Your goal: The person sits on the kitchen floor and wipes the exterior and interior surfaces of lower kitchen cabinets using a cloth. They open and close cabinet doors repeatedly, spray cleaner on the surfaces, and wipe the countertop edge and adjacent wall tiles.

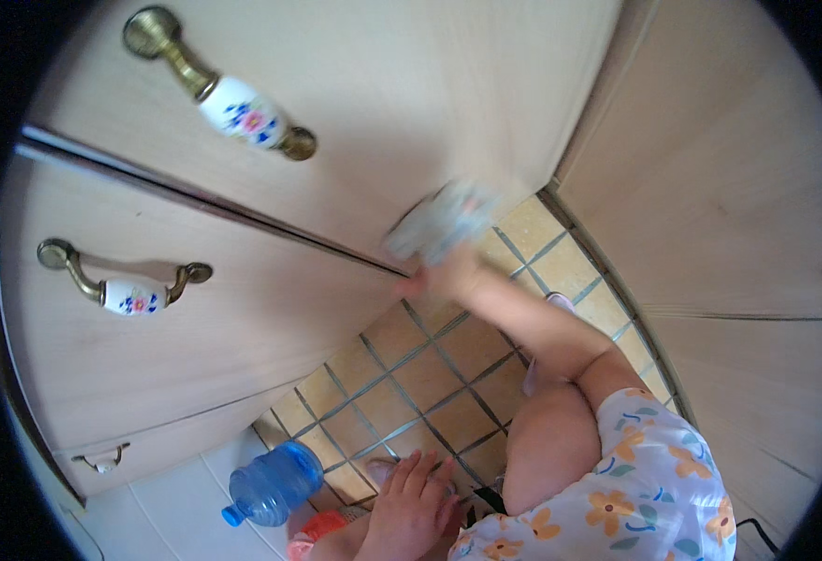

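My right hand [449,275] is blurred and holds a pale patterned cloth [442,217] against the lower part of a light wood-grain cabinet door [383,91]. The arm stretches forward from a white sleeve with orange flowers. Low in the view, my left hand [411,501] lies over my bent leg with its fingers slightly spread and nothing in it. The door's handle [243,116], brass with a flower-painted white ceramic grip, is up and left of the cloth. A neighbouring door [193,343] bears a similar handle [134,294].
A blue plastic water jug [274,484] lies on its side by the white wall tiles [165,519]. More cabinet fronts [719,196] line the right. Tan floor tiles [411,379] with dark joints run between. A red item [323,522], unclear in kind, is near my left forearm.
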`<state>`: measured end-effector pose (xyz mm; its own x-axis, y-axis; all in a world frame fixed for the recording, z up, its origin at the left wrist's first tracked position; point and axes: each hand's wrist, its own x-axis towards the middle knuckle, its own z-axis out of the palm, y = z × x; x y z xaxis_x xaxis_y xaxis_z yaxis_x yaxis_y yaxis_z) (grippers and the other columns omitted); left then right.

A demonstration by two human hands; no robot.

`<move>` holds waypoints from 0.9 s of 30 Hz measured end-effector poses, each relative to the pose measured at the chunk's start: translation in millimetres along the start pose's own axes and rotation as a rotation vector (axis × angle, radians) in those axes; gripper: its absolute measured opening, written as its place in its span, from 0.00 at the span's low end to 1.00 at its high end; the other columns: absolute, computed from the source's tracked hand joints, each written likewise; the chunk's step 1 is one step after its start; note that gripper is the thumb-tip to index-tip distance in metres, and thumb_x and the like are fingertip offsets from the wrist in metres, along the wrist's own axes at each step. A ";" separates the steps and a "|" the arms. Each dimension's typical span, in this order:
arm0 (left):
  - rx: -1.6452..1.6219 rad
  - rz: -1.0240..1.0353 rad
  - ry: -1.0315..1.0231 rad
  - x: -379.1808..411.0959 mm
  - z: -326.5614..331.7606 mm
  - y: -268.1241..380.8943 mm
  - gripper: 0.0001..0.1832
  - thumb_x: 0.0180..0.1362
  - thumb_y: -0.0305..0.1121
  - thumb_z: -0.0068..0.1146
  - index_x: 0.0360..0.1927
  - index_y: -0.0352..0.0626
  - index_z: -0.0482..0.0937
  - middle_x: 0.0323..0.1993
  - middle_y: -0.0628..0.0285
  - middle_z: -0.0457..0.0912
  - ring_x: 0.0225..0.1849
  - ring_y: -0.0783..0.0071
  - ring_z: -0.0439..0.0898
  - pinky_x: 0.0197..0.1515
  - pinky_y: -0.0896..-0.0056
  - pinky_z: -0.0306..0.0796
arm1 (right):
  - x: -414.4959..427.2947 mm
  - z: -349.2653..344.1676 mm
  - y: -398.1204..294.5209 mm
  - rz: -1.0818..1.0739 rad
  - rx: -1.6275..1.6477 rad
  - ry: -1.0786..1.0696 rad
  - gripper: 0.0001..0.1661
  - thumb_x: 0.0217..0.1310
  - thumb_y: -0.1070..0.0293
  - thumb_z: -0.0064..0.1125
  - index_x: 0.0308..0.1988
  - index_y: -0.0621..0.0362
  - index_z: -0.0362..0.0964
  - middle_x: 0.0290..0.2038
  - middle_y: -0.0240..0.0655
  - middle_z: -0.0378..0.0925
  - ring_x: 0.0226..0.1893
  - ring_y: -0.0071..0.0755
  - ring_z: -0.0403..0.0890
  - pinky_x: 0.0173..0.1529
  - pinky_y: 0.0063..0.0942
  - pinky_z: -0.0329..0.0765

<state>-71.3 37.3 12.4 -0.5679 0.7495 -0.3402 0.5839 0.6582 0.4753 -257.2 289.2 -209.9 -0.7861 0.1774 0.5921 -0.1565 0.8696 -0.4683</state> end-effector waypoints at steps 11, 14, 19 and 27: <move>0.002 -0.026 -0.020 -9.4 10.4 -13.3 0.26 0.61 0.37 0.58 0.62 0.40 0.71 0.60 0.47 0.74 0.64 0.48 0.71 0.65 0.49 0.66 | 84.4 -39.3 6.3 -0.100 -0.016 0.253 0.50 0.58 0.29 0.52 0.63 0.60 0.60 0.65 0.57 0.59 0.69 0.54 0.55 0.72 0.63 0.41; 0.010 -0.011 -0.034 -6.0 23.2 -16.3 0.29 0.58 0.37 0.61 0.64 0.41 0.71 0.60 0.50 0.74 0.64 0.49 0.71 0.64 0.48 0.67 | 35.0 -17.5 -31.6 -0.197 -0.232 -0.598 0.53 0.54 0.25 0.54 0.69 0.45 0.58 0.71 0.37 0.57 0.74 0.44 0.49 0.75 0.58 0.38; 0.114 -0.030 -0.015 -9.0 22.7 -8.4 0.30 0.58 0.38 0.61 0.64 0.41 0.71 0.59 0.50 0.75 0.63 0.51 0.72 0.65 0.51 0.67 | 28.7 -5.9 -21.2 0.196 0.229 -0.996 0.40 0.53 0.42 0.67 0.64 0.38 0.69 0.66 0.25 0.70 0.69 0.30 0.64 0.74 0.32 0.56; 0.132 -0.004 0.029 -23.5 27.1 -5.6 0.31 0.59 0.41 0.60 0.65 0.41 0.70 0.60 0.49 0.72 0.64 0.50 0.71 0.66 0.50 0.65 | 100.6 -86.1 -120.8 -0.410 -0.323 -0.327 0.31 0.51 0.49 0.69 0.56 0.38 0.78 0.65 0.25 0.71 0.66 0.40 0.68 0.66 0.40 0.68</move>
<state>-45.4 18.0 -4.3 -0.5857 0.7458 -0.3173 0.6517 0.6661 0.3628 -265.9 241.6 -37.3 -0.8511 -0.3072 0.4257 -0.3362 0.9418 0.0075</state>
